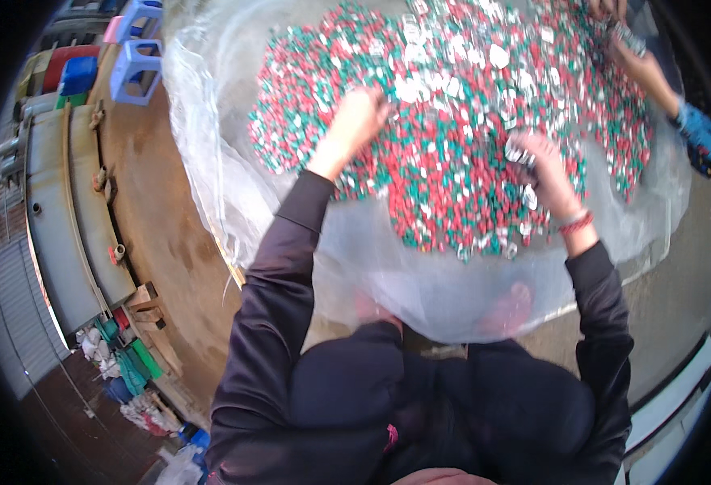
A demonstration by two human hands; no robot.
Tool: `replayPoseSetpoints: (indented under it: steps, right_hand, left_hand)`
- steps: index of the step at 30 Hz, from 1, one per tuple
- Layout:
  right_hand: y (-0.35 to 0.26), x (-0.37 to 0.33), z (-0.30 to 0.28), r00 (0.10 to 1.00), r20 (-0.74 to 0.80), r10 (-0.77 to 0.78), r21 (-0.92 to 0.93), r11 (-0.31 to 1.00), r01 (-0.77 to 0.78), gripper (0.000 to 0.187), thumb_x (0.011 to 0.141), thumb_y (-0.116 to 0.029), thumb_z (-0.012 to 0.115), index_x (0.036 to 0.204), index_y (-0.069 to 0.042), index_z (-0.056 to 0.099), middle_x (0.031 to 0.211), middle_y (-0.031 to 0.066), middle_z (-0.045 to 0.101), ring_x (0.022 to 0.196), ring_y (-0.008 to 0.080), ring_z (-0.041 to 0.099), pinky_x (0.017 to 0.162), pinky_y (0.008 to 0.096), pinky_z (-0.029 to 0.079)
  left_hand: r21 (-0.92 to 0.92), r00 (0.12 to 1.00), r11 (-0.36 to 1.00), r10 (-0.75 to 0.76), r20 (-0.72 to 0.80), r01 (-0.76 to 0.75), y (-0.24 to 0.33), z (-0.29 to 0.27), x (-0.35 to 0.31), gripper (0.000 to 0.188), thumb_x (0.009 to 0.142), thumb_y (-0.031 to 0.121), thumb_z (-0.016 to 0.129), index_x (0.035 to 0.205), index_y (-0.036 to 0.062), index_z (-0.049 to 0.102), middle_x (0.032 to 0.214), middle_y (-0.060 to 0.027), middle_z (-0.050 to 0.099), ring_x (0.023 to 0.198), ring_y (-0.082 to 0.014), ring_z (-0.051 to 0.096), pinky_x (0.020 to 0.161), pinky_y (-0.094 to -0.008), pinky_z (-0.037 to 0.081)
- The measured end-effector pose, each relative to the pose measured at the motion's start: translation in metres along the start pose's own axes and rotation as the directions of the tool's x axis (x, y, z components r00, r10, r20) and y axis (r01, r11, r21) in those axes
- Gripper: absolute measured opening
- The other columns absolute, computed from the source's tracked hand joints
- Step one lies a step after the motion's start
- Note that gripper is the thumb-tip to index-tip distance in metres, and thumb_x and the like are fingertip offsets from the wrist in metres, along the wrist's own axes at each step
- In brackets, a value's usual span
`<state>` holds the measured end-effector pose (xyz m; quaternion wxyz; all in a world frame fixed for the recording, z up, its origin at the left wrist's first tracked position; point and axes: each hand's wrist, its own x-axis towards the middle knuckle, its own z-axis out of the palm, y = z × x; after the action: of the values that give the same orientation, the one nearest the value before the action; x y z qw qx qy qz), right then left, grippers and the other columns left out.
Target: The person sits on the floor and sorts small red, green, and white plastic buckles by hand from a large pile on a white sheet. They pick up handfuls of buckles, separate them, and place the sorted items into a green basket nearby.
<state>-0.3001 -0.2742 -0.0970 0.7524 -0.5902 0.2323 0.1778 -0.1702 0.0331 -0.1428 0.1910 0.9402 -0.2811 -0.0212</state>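
Note:
A broad pile of small red, green and white pieces (444, 186) lies spread in front of me, with clear, shiny plastic pieces (428, 87) scattered over it. My left hand (357, 120) is over the left part of the pile, its fingers curled together; whatever they pinch is too small to make out. On the right, my right hand (546, 168) is closed around a few clear plastic pieces (519, 152), held just above the pile. Beneath everything is a translucent plastic sheet (355, 250), and my feet show blurred at its near edge.
Another person's hand (642, 69) in a blue patterned sleeve reaches in from the upper right, holding clear pieces. Purple plastic stools (136, 73) stand at the upper left. Grey panels (56, 210) and a heap of bags and cloths (129, 364) lie along the left.

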Motion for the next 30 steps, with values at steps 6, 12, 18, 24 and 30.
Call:
replayPoseSetpoints:
  steps: [6,12,18,24,30]
  right_hand:
    - [-0.032,-0.024,-0.017,0.859,0.482,-0.174,0.383,0.923,-0.028,0.030,0.087,-0.015,0.052,0.110,0.003,0.055,0.083,0.0106,0.059,0.059,0.0119,0.053,0.037,0.0180,0.036]
    - [-0.008,-0.060,-0.040,0.817,0.359,0.452,-0.654,0.746,-0.125,0.017,0.083,-0.015,0.071,0.094,-0.002,0.070,0.064,0.0053,0.064,0.057,0.0106,0.061,0.041,0.0273,0.042]
    - [0.079,-0.107,-0.061,0.978,0.173,0.113,-0.983,0.088,0.163,0.043,0.077,-0.014,0.072,0.116,-0.006,0.057,0.079,0.0159,0.066,0.076,0.0325,0.066,0.069,0.0436,0.051]
    - [0.118,-0.096,-0.052,0.906,0.422,-0.034,-0.907,-0.018,0.421,0.025,0.082,-0.016,0.065,0.104,-0.007,0.055,0.089,0.0112,0.063,0.085,0.0298,0.063,0.070,0.0399,0.051]
    - [0.084,-0.062,-0.035,0.970,0.187,-0.153,-0.710,0.662,0.242,0.010,0.081,-0.010,0.065,0.080,-0.002,0.059,0.071,0.0102,0.062,0.064,0.0189,0.060,0.060,0.0349,0.047]
  left_hand:
    - [-0.897,0.905,-0.171,0.199,0.375,0.409,0.019,-0.065,-0.002,0.022,0.094,0.024,0.055,0.099,0.0031,0.058,0.075,-0.0107,0.059,0.060,-0.0135,0.057,0.038,-0.0192,0.041]
    - [-0.890,0.844,0.026,0.306,0.440,0.454,0.077,-0.054,-0.019,0.028,0.086,0.016,0.058,0.107,-0.0028,0.061,0.095,-0.0177,0.062,0.067,-0.0196,0.065,0.036,-0.0217,0.045]
    - [-0.447,0.539,0.837,0.546,0.641,-0.315,0.164,0.043,-0.092,0.020,0.083,0.013,0.062,0.100,0.0033,0.066,0.095,-0.0136,0.062,0.081,-0.0306,0.066,0.066,-0.0447,0.055]
    - [-0.298,0.572,0.754,0.645,0.507,-0.586,0.163,0.085,-0.120,0.019,0.083,0.012,0.058,0.096,-0.0020,0.057,0.091,-0.0144,0.057,0.077,-0.0281,0.066,0.057,-0.0396,0.056]
    - [-0.329,0.846,0.910,0.372,0.383,-0.252,0.131,0.045,-0.060,0.018,0.079,0.017,0.066,0.093,0.0070,0.060,0.090,-0.0097,0.062,0.077,-0.0258,0.066,0.066,-0.0386,0.054]
